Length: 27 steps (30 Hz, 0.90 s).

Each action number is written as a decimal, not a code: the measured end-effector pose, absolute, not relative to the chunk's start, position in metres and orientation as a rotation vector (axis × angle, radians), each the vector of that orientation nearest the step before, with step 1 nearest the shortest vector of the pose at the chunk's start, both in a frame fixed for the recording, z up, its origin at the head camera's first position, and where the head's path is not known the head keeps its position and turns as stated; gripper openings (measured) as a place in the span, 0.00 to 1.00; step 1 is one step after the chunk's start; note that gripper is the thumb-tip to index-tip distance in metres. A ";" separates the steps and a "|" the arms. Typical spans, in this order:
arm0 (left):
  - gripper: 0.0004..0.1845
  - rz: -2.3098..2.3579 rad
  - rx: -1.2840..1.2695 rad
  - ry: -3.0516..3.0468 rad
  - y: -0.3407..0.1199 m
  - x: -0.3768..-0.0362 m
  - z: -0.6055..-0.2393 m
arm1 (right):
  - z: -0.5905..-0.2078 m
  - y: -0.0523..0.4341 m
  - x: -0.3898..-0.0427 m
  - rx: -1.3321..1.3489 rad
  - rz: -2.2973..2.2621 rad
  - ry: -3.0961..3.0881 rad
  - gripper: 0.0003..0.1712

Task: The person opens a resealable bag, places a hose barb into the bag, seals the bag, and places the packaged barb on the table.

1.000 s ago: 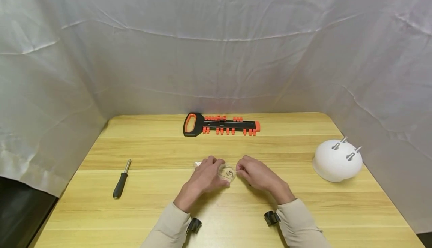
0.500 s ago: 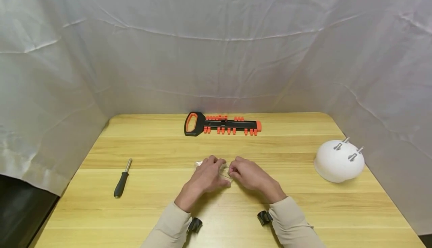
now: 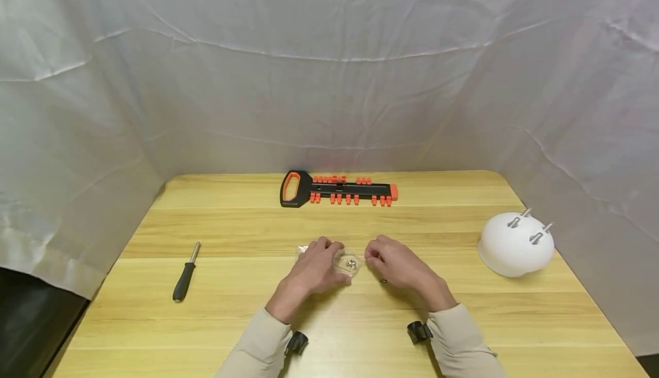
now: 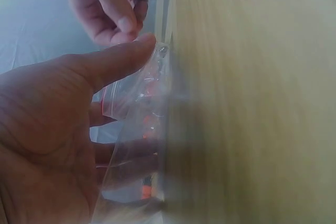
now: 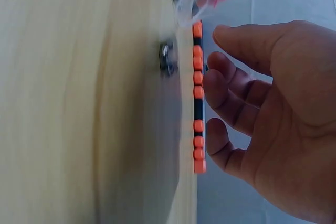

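My left hand (image 3: 332, 258) rests on the wooden table (image 3: 247, 235) and pinches a small clear zip bag (image 3: 350, 263) with tiny metal screws inside. In the left wrist view the thumb (image 4: 131, 53) presses the bag (image 4: 139, 129) from above. My right hand (image 3: 372, 256) hovers just right of the bag, apart from it, its fingers (image 5: 220, 93) loosely curled with nothing between them. One small metal screw (image 5: 167, 59) lies loose on the table close to those fingers, seen as a dark speck (image 3: 383, 281) in the head view.
A black and orange bit holder (image 3: 337, 190) lies at the back centre. A black-handled screwdriver (image 3: 183, 279) lies at the left. A white dome (image 3: 515, 246) with two metal pins sits at the right. White cloth walls surround the table.
My right hand reached left to the bag's mouth half a second ago, then drew back to the right. The left hand and the bag stayed in place.
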<state>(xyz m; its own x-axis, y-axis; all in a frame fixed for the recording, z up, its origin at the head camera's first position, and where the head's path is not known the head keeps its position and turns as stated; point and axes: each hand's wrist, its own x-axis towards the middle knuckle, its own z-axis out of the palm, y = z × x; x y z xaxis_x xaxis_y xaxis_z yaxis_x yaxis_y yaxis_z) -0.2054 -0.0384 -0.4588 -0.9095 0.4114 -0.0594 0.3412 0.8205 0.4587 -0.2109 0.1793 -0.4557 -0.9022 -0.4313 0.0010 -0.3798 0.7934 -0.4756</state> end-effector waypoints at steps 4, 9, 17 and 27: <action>0.39 0.685 0.582 2.842 -0.039 -0.206 -0.460 | -0.456 0.188 -0.209 -0.630 -0.727 2.863 0.03; 0.39 0.699 0.590 2.841 -0.039 -0.206 -0.459 | -0.459 0.199 -0.207 -0.609 -0.719 2.855 0.03; 0.39 0.687 0.583 2.847 -0.039 -0.206 -0.459 | -0.462 0.209 -0.205 -0.628 -0.699 2.833 0.04; 0.39 0.690 0.573 2.845 -0.038 -0.205 -0.459 | -0.467 0.207 -0.204 -0.643 -0.596 2.860 0.05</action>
